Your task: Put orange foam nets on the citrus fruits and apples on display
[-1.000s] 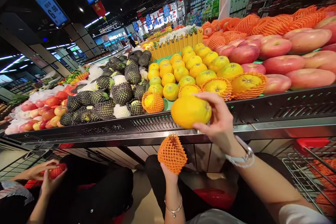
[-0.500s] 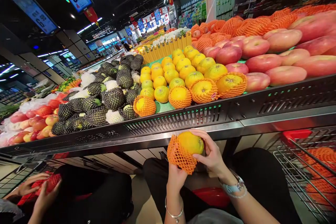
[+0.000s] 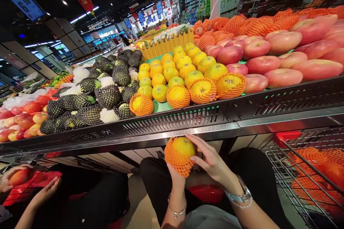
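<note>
A yellow-green orange (image 3: 184, 147) sits most of the way inside an orange foam net (image 3: 176, 161), with its upper right side bare. Underneath, my left hand (image 3: 176, 176) holds the netted fruit, its fingers mostly hidden behind the net. My right hand (image 3: 211, 159) grips the right side, thumb at the net's edge and fingers along the top of the fruit. Directly ahead, a display shelf bears rows of bare oranges (image 3: 185, 69). Along its front edge sit several netted oranges (image 3: 203, 90).
Dark-netted fruit (image 3: 107, 96) lies left of the oranges, pinkish-red apples (image 3: 263, 63) right. A metal shelf edge (image 3: 225, 128) runs above my knees. A wire cart (image 3: 303, 171) with orange nets stands at right. At lower left, a co-worker's hands (image 3: 44, 193) hold an apple and a red net.
The net now covers more of the orange, and my right hand's fingers have straightened along it. The co-worker's apple has come out of its red net. The view has shifted slightly.
</note>
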### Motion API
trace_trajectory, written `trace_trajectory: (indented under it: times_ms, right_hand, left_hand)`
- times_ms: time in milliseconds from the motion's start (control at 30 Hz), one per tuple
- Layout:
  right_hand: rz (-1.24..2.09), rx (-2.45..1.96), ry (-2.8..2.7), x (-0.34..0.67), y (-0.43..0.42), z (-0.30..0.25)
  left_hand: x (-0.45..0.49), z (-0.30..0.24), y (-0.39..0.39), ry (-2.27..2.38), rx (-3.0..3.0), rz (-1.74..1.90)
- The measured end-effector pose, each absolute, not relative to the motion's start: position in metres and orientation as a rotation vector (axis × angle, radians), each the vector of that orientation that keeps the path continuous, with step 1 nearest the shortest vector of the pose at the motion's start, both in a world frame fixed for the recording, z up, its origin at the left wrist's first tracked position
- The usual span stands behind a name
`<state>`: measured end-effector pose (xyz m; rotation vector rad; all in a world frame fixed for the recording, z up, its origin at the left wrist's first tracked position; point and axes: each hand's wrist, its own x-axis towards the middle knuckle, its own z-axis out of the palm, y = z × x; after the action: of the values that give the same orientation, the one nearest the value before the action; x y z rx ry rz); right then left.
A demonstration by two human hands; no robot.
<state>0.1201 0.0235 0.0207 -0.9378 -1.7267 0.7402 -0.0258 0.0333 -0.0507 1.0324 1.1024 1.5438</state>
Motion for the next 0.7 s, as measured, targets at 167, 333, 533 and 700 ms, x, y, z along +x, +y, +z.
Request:
trace_trajectory:
  times_ms: [167, 333, 533, 700]
  right_hand:
    - [0.654, -0.934, -1.715, 0.111, 0.022, 0.013]
    - [0.611, -0.886, -1.803, 0.108, 0.028, 0.011]
    - [0.430, -0.819, -1.543, 0.111, 0.037, 0.010]
    - [0.613, -0.945, -1.172, 0.095, 0.038, -0.003]
  left_hand:
    - [-0.043, -0.052, 0.040, 1.155, 0.896, 1.715]
    - [-0.050, -0.039, 0.034, 1.134, 0.946, 1.693]
    - [-0.036, -0.008, 0.025, 1.047, 0.942, 1.593]
    - [-0.039, -0.005, 0.019, 1.034, 0.919, 1.478]
